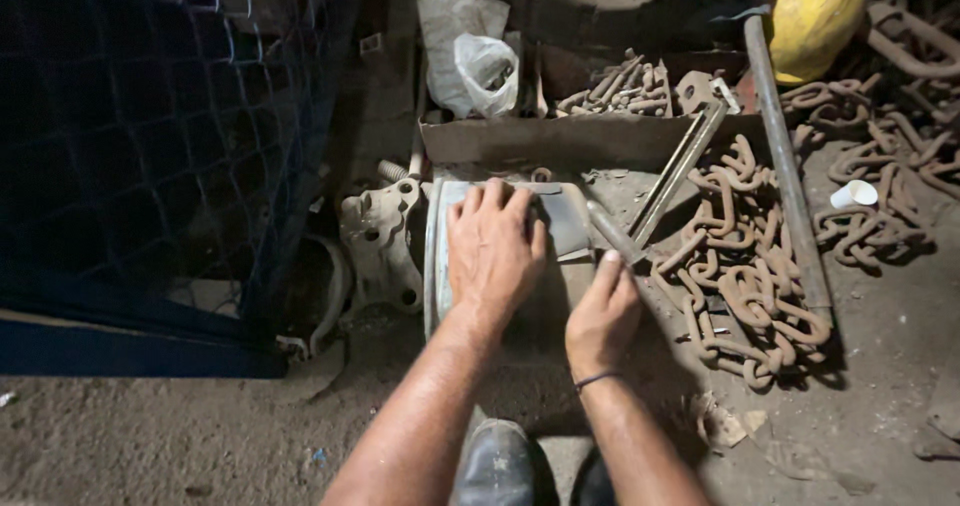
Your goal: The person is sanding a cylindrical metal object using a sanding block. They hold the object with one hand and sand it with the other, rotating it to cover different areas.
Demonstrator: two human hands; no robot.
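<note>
on the dirt floor at centre frame, a grey metal housing with a curved top, just right of a perforated cast bracket. left hand spread flat on the housing, fingers pointing to 12 o'clock, palm pressing down, grasping nothing. right hand at 4 o'clock from the left hand, fingers closed loosely together, fingertips touching a slim metal rod that runs toward 10 o'clock along the housing edge; whether clenched round it, cannot tell. at 3 o'clock, a heap of rusty chain, crossed by a long steel pipe slanting toward 12 o'clock. at 12 o'clock, an open box holding rusty bolts and a white plastic bag. at 2 o'clock, a small white cup among the chain. at 9 o'clock, dark wire mesh. at 6 o'clock, a black shoe.
</note>
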